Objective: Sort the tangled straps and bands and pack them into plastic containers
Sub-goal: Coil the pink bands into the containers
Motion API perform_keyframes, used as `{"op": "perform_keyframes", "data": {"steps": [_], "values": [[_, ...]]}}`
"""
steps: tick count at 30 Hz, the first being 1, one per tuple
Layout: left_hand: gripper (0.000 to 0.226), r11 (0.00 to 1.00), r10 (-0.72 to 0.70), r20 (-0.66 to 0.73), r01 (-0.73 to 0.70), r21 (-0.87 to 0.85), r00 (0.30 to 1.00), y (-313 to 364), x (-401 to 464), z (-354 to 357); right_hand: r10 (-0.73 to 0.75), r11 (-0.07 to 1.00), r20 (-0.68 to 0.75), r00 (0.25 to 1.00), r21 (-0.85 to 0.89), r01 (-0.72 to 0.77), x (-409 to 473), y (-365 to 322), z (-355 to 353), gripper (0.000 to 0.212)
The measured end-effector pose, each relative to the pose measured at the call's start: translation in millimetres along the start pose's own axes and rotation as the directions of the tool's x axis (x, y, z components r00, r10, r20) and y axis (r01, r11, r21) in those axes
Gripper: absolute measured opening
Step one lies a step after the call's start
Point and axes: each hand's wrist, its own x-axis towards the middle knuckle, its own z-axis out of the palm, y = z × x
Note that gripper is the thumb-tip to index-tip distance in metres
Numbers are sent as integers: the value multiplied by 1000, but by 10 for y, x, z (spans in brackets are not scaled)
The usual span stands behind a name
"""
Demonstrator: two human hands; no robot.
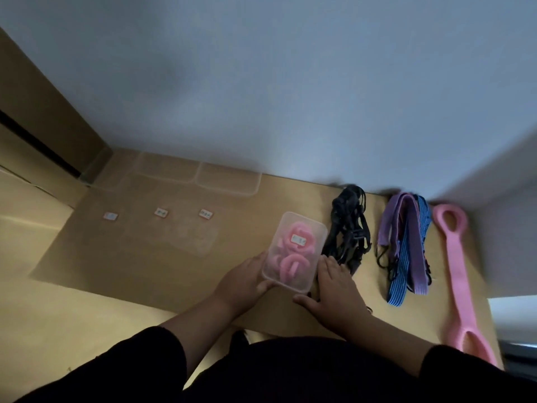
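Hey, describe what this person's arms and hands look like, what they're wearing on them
Both hands, left hand and right hand, are bare, with no gloves visible. The forearms are uncovered; dark black sleeves end near the elbows. The picture is too blurred to tell about rings or a watch.

Both forearms reach forward out of dark sleeves. The left hand (242, 279) grips the near left corner of a box (295, 251), thumb along its near edge. The right hand (334, 289) lies flat just beside the box's right side, fingers straight, thumb spread.
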Motion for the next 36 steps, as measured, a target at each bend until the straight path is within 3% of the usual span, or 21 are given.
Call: {"op": "perform_keyframes", "data": {"steps": [3, 7, 12, 16, 19, 23, 30, 34, 36], "values": [[82, 999, 18, -10, -18, 47, 1000, -23, 24, -60, 38, 999, 5, 999, -24, -38, 90, -54, 49, 99], [76, 991, -13, -13, 15, 133, 1000, -83, 159, -120, 65, 998, 8, 998, 6, -65, 226, -85, 6, 121], [86, 989, 38, -29, -34, 147, 999, -37, 378, -319, 71, 996, -41, 997, -49, -73, 482, -72, -91, 107], [61, 964, 57, -129, -21, 264, 990, -24, 532, -448, 48, 998, -27, 998, -30, -49, 732, -79, -255, 107], [39, 892, 204, -172, -111, 437, 964, -2, 705, -542, 52, 998, -30, 998, -37, -53, 925, -65, -344, 92], [36, 811, 256, -165, -118, 573, 953, 14, 917, -638, 69, 996, -16, 998, -52, -69, 1156, -54, -448, 81], [36, 816, 330, -198, -173, 552, 923, -67, 1134, -705, 64, 998, -2, 998, -19, -65, 1318, -36, -508, 79], [37, 822, 479, -320, -290, 490, 817, -215, 1150, -710, 72, 997, -11, 997, 20, -72, 1305, -31, -454, 79], [34, 857, 479, -422, -305, 416, 770, -263, 1168, -786, 80, 997, -7, 997, 22, -80, 1291, -29, -446, 82]]}}
